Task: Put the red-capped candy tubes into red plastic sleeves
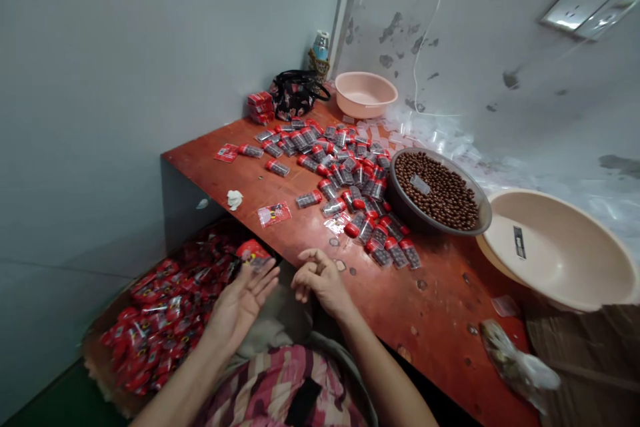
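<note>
My left hand (243,303) is turned palm up over the edge of a box, its fingers stretched out. A shiny red packet (254,252) with a clear lower part is at its thumb and index finger, seemingly pinched there. My right hand (323,282) is beside the table edge, with loosely bent fingers apart and nothing visible in them. Below and left of my left hand, the box (100,353) holds a heap of shiny red packets (160,313). A flat printed red packet (274,214) lies on the table near both hands.
Many red-capped clear containers of dark balls (345,173) cover the red-brown table (390,307). A grey basin (487,207) holds brown balls and a small clear container. Pale basins (555,240), a dark handbag (295,95), crumpled tissue (235,199) and a plastic bag (520,360) also stand or lie there.
</note>
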`<state>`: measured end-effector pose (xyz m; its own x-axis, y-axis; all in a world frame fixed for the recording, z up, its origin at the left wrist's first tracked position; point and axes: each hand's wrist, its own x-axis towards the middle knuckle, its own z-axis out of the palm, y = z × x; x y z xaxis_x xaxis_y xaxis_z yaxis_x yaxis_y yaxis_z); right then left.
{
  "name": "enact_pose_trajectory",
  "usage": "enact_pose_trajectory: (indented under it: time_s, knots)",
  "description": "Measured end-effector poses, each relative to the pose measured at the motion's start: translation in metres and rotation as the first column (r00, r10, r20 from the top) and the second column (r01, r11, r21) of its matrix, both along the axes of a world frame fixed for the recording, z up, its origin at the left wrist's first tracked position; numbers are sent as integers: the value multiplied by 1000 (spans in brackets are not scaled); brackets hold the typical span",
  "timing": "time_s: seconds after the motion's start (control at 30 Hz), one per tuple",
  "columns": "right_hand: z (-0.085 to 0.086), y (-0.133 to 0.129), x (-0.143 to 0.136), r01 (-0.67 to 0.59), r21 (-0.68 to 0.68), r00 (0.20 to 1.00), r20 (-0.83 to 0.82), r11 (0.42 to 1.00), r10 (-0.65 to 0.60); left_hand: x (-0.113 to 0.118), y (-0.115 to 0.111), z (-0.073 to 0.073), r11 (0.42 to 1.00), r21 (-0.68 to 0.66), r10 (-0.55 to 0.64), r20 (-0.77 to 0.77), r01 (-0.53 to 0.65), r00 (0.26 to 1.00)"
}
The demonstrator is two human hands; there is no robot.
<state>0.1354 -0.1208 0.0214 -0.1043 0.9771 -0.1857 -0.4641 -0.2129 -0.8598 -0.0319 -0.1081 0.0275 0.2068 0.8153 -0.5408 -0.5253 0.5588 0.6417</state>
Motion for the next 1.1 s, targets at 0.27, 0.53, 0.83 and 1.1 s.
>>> enact_pose_trajectory:
  time_s: [0.27,0.53,0.83,1.1]
  knots:
    - [-6,-1,6,49,68,941,331,997,-68,-9,56,5,709,554,216,-759,435,614]
    - [-4,44,0,-307,385,227,918,870,-326,5,118,-4,382,431,468,-853,818,231]
    - [-1,80,14,-362,380,321,908,851,-269,11,70,-12,458,356,625,-780,815,-11]
    - [3,66,22,-202,409,512,819,890,-260,24,95,-17,495,380,655,-754,781,-49]
